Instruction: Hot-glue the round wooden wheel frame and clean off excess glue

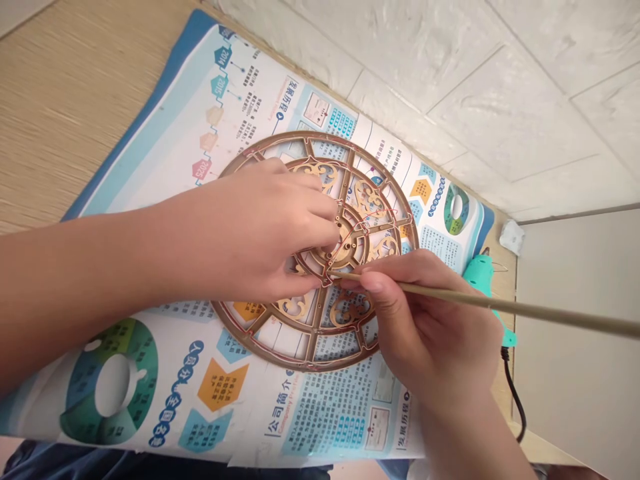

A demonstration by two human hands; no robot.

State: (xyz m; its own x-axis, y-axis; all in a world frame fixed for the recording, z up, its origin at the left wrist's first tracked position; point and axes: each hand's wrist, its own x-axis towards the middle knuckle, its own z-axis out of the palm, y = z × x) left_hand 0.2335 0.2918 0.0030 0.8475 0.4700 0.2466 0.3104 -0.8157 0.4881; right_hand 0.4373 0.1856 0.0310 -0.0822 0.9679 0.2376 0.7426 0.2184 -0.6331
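head view: the round frame [345, 253] lies central on a printed sheet [173, 143]. from nine o'clock the left hand [270, 230] partly covers it, whether pinching i cannot tell; at four o'clock the right hand [430, 327] pinches a thin stick [475, 300].

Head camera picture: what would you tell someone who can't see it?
A right hand holds a thin stick with its tip at a round, gold-coloured openwork frame with red wire; the left hand rests on it. The frame lies on a printed sheet near a teal tool.
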